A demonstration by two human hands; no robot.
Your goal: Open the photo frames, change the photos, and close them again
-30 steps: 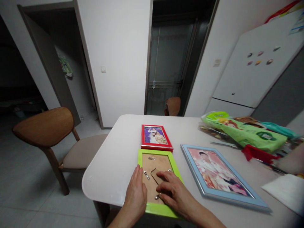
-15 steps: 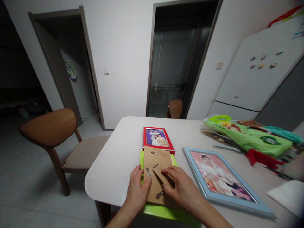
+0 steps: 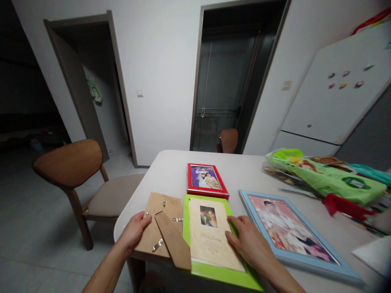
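Observation:
My left hand [image 3: 136,231] pinches the left edge of a brown backing board [image 3: 154,211] with metal clips and a fold-out stand. The board lies tilted at the table's front left edge, its right side against a lime-green photo frame [image 3: 214,270]. Face down, the frame holds a cream printed sheet [image 3: 210,246] with a small photo of two people near its top. My right hand [image 3: 249,242] rests at the sheet's right edge, fingers apart and touching sheet and frame. Behind stands a red photo frame [image 3: 207,181], lying flat with its picture up.
A light blue photo frame [image 3: 293,228] lies to the right. Beyond it are a green packet [image 3: 342,179], a red object [image 3: 345,207] and a white sheet [image 3: 374,254]. A wooden chair [image 3: 70,162] stands left of the white table [image 3: 244,171].
The backing board has come off the green frame and moved left in my left hand, uncovering the cream sheet. My right hand has shifted slightly right, onto the sheet's edge.

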